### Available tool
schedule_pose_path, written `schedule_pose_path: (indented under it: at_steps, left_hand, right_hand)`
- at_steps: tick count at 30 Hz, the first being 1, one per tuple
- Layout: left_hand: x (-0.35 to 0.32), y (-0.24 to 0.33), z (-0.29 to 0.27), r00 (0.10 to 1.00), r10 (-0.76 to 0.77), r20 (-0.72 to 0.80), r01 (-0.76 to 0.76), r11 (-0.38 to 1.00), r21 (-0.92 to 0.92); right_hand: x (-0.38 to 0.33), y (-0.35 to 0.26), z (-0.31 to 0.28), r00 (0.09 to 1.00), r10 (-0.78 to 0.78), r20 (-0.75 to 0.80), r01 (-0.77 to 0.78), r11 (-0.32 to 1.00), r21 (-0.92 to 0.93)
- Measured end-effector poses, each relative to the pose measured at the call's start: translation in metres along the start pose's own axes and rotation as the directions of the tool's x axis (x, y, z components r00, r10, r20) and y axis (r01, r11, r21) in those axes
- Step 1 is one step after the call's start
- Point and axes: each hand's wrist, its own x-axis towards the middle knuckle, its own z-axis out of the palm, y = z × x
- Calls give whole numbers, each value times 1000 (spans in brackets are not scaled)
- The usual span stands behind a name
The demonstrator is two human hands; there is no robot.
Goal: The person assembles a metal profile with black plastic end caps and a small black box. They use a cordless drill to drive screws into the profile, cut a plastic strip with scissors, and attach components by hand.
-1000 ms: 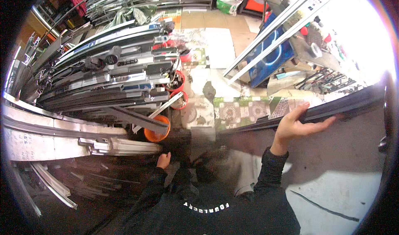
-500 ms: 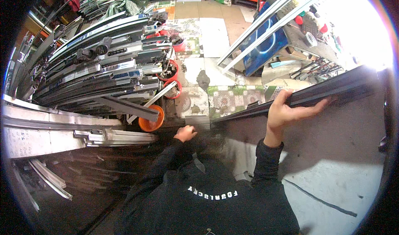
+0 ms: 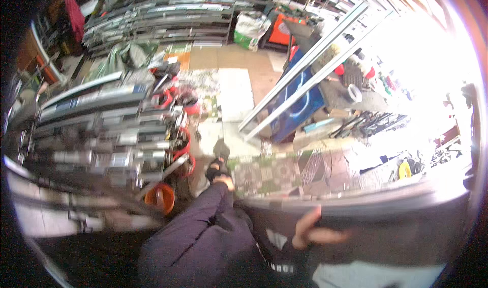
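Note:
My right hand (image 3: pixel 311 232), smeared by motion, is at the lower right with its thumb raised and fingers stretched out apart from it. The hand overlaps the dark side of a long, blurred bar or ledge (image 3: pixel 386 204) running across the right half; its thumb tip reaches near the paler upper edge. I cannot make out a grip on it. My left hand does not show. A dark trouser leg (image 3: pixel 198 232) stretches forward to a foot in a black sandal (image 3: pixel 218 170) on the patterned floor.
Stacked metal profiles (image 3: pixel 101 130) fill the left side, with an orange bucket (image 3: pixel 160 199) and red buckets (image 3: pixel 182 143) by their ends. Two pale bars (image 3: pixel 310 66) lean across a blue panel (image 3: pixel 300 105). Farther back stand a white-green sack (image 3: pixel 251 29) and an orange machine (image 3: pixel 284 31).
The view has swung, shifting the scene downward. My left hand has left the picture, and a leg and sandalled foot have come in. My right hand appears lower and more blurred.

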Motion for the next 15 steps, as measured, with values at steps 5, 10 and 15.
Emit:
schedule_pose_path:
  at_steps: [5,10,15]
  left_hand:
    - [151,-28,-34,978,169,120,-205,874,441]
    - [264,-1,-133,931,260,258,-342,867,362]
    - [300,58,-208,866,495,64,-499,864,63]
  right_hand:
    - [30,7,25,975,-223,-10,205,911,-359]
    - [15,-10,18,989,-80,-128,-49,631,-774]
    - [32,-44,18,952,-75,-296,-268,257,-929]
